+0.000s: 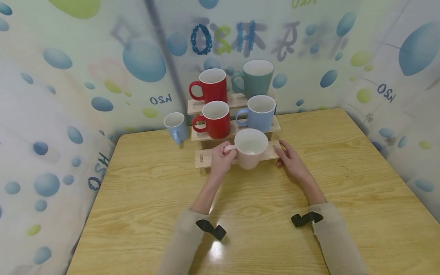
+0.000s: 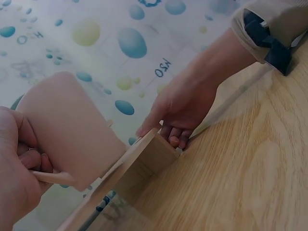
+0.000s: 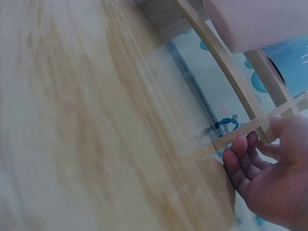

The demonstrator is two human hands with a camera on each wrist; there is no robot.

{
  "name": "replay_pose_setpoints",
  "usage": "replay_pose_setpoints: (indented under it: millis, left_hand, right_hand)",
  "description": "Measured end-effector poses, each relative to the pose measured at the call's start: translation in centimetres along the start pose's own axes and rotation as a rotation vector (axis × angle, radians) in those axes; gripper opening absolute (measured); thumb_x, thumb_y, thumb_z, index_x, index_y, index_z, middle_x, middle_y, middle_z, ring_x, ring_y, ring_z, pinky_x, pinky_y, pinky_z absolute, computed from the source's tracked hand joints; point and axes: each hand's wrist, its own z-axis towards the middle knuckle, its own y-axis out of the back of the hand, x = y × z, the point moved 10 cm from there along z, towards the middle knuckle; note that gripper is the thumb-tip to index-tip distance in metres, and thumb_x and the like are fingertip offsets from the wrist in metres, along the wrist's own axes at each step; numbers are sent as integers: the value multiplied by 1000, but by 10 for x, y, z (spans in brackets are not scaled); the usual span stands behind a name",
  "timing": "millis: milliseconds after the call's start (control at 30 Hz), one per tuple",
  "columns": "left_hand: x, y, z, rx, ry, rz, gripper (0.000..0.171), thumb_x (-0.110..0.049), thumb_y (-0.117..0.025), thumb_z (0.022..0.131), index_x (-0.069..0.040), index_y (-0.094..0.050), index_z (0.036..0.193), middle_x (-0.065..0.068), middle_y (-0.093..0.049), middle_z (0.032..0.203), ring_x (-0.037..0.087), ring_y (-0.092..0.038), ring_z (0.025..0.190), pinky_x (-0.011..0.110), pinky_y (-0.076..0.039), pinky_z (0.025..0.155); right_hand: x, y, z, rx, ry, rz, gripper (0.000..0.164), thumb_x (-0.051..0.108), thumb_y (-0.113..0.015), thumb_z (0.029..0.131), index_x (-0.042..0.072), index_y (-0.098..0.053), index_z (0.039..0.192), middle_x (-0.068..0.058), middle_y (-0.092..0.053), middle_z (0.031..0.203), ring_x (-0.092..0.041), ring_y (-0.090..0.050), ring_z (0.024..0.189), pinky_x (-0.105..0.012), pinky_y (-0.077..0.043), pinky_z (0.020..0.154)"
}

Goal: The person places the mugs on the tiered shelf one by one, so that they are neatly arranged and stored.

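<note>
My left hand grips the handle of a pale pink mug, fingers curled round it. The mug is upright at the lowest step of a three-tier wooden rack; whether its base fully rests there I cannot tell. In the left wrist view the pink mug stands close against the board's edge. At the right end of that step, my right hand pinches the board, thumb above and fingers curled under, as the right wrist view shows with the hand at the rack's corner.
On the middle tier stand a red mug and a light blue mug. Another red mug and a green mug occupy the top tier. A small blue cup sits left of the rack on the wooden table, near the patterned wall.
</note>
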Motion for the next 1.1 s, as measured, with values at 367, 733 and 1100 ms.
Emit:
replay_pose_setpoints:
  millis: [367,733,1100]
  left_hand:
    - [12,-25,9,54,8,-28,38,14,-52,82,-13,-34,62,-7,-31,59,8,-32,58,22,-25,54]
    - [21,-36,18,49,-13,-27,37,15,-52,80,-12,-33,62,-8,-31,59,6,-34,59,21,-26,54]
    - [55,-41,31,53,-51,-3,35,12,-54,81,-13,-36,64,-8,-30,58,8,-32,55,23,-24,50]
  right_hand:
    - [0,0,1,-3,6,20,65,39,-42,108,4,-20,159,-23,-61,97,-20,-60,78,-26,-47,82]
    - [1,0,-1,-1,14,39,63,38,-43,108,9,-23,159,-22,-61,95,-24,-59,80,-27,-45,84]
    - [3,1,-1,-7,42,52,59,27,-43,109,4,-21,159,-21,-61,92,-21,-59,77,-25,-46,80]
